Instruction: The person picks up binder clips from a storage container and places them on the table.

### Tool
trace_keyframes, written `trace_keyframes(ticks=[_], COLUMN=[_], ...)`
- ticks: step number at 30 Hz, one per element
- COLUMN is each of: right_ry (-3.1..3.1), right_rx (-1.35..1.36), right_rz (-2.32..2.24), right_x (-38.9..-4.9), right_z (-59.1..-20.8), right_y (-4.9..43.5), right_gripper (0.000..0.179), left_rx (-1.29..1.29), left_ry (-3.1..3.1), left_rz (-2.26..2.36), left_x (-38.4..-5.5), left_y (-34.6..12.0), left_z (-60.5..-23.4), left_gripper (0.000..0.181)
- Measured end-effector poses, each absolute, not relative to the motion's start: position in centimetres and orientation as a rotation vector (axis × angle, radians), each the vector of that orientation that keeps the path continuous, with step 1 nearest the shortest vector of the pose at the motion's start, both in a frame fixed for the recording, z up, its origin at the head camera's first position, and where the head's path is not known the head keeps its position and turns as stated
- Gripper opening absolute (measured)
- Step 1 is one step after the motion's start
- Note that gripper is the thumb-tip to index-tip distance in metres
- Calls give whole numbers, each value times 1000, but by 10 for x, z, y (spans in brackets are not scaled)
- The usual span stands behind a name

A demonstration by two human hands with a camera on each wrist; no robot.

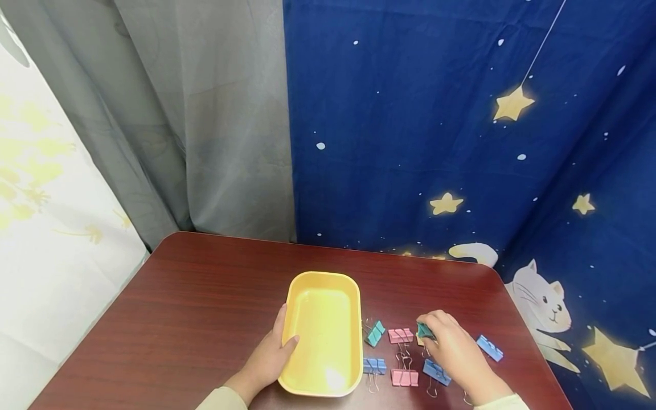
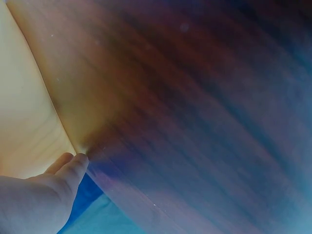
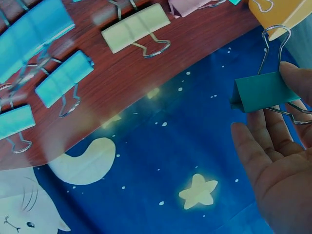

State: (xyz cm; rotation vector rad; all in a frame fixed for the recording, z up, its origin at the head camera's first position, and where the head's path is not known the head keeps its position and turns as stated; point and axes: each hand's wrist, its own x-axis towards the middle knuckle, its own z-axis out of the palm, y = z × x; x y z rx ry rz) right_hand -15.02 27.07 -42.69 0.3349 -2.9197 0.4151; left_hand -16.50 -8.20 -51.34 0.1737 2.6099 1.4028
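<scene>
A yellow tray (image 1: 323, 277) lies on the table. My left hand (image 1: 266, 356) grips its left side, thumb over the rim and fingers along the outer wall; the left wrist view shows that hand (image 2: 46, 190) against the tray's pale side (image 2: 29, 112). My right hand (image 1: 456, 347) pinches a green binder clip (image 3: 263, 91) between thumb and fingers, above the table right of the tray. Below and around it lie a yellow binder clip (image 3: 136, 28), pink clips (image 1: 405, 377) and several blue clips (image 1: 437, 371). Another green clip (image 1: 375, 333) lies beside the tray.
The dark red wooden table (image 1: 205, 296) reaches to a grey curtain (image 1: 236, 125) and a blue starry curtain (image 1: 389, 125) behind. A lone blue clip (image 1: 490, 348) lies nearer the table's right edge. A white cloth (image 1: 46, 273) hangs at the left.
</scene>
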Motion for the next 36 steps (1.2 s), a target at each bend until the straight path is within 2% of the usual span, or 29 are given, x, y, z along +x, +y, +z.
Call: trace_keyframes(ticks=[31, 36], right_ry=[-3062, -3107], right_rx=[199, 183], right_rz=[259, 256], right_x=[-125, -123], right_z=[-430, -430], right_y=[346, 357], right_gripper=[35, 31], left_rx=[168, 170], left_ry=[2608, 2619], left_rz=[1406, 1402], left_x=[-164, -164], left_y=[-83, -82], left_z=[-511, -512], left_gripper=[75, 75])
